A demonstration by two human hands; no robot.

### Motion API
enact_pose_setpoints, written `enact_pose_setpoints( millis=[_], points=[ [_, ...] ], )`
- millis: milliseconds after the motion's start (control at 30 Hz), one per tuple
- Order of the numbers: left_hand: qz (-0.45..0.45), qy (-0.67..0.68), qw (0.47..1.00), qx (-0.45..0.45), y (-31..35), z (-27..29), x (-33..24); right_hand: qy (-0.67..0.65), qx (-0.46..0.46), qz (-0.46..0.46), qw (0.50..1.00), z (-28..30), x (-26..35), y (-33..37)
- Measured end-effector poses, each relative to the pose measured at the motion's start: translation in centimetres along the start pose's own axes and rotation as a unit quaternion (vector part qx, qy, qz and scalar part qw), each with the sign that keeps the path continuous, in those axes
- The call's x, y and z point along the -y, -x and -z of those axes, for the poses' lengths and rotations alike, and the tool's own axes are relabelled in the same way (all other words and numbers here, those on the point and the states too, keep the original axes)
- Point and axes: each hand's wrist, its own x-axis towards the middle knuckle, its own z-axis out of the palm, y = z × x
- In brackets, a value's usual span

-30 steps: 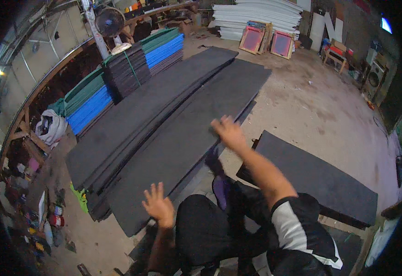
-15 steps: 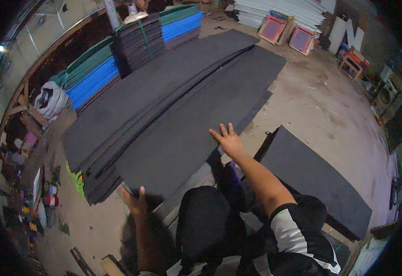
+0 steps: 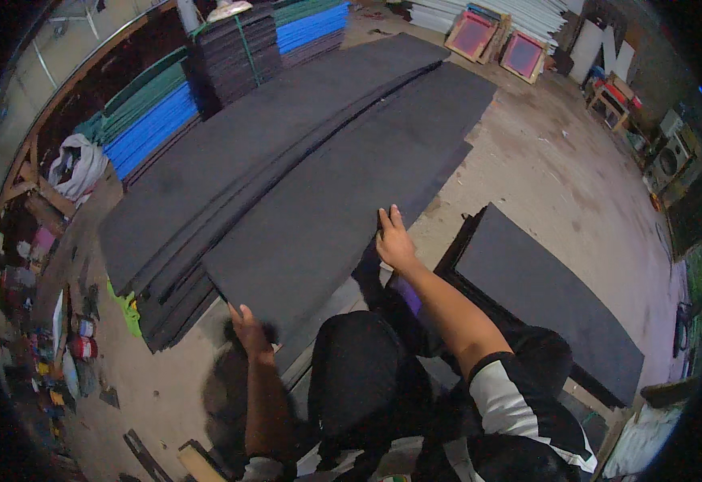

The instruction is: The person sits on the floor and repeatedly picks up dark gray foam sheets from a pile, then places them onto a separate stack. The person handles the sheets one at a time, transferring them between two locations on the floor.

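A long, flat black sheet (image 3: 319, 209) lies in front of me, on top of another dark sheet whose edge shows along its right side. My left hand (image 3: 250, 331) grips its near left corner, fingertips at the border. At the near right edge, my right hand (image 3: 395, 243) holds the sheet with fingers close together on top; the thumb is hidden. Just beyond lies a taller stack of similar black sheets (image 3: 263, 128), their layered edges facing me. Right of my knee is a second stack of shorter black sheets (image 3: 548, 297).
Blue sheets (image 3: 154, 128) and green ones are piled at the back left, beside a tied dark bundle (image 3: 234, 60). Red-faced frames (image 3: 521, 55) lean against white sheets at the back. A pale sack (image 3: 82, 165), small clutter and a red-and-white can (image 3: 83, 347) are on the left.
My left hand has moved slightly up and right onto the sheet's corner. My right hand's spread fingers have drawn together at the edge. The view has tilted a little.
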Motion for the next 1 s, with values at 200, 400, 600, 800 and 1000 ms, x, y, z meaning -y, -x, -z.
enact_pose_setpoints(
  millis=[200,400,600,800,1000],
  points=[
    [0.014,-0.01,0.999,-0.046,0.0,-0.6,0.8,-0.024,0.029,-0.06,0.997,0.4,0.6,-0.4],
    [-0.024,-0.105,0.993,-0.056,-0.7,0.0,1.9,-0.022,0.015,-0.069,0.997,0.3,1.6,-0.5],
    [-0.051,-0.188,0.98,-0.032,-0.6,-0.6,0.4,-0.037,0.015,-0.067,0.997,0.3,0.4,-0.3],
    [0.026,-0.159,0.986,-0.046,0.3,-1.5,-1.4,-0.016,0.008,-0.081,0.997,-0.6,0.7,-0.5],
    [0.039,-0.192,0.979,-0.046,1.8,-3.7,-3.4,0.014,0.032,-0.099,0.994,0.2,0.6,-0.4]
  ],
)
